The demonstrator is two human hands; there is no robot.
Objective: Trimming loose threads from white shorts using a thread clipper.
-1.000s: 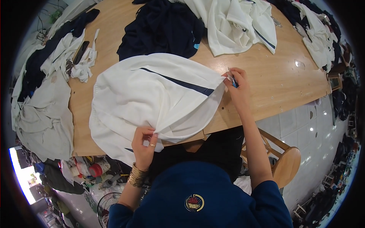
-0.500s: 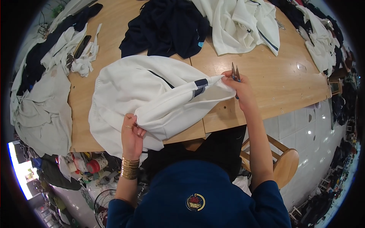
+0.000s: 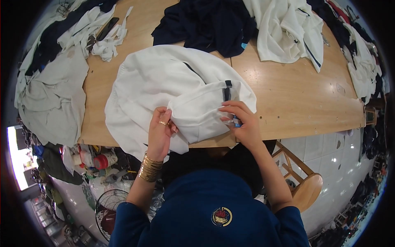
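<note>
A white garment (image 3: pixel 144 82) with gathered edging along its left side lies bunched on the table in front of me. A dark slit-like line (image 3: pixel 193 71) and a navy patch (image 3: pixel 226 92) show on it. My left hand (image 3: pixel 159 128), with a ring and gold bangles, pinches a folded edge of the garment between thumb and fingers. Over the garment's right part is my right hand (image 3: pixel 242 123), its fingers bent and touching or just above the cloth. Blue handles of the small scissors (image 3: pixel 237 121) show within this hand; the blades are hidden.
Navy cloth (image 3: pixel 205 26) and another white garment (image 3: pixel 284 33) lie across the table's far side. At left are grey-white cloth (image 3: pixel 53 94), white scraps (image 3: pixel 108 47) and a dark phone (image 3: pixel 108 29). A wooden stool (image 3: pixel 308 191) and a fan (image 3: pixel 109 206) stand below the table.
My right hand has come left and down from the garment's stretched-out right corner, which it has let go; that corner now lies folded back. The left hand keeps its pinch. The view has shifted.
</note>
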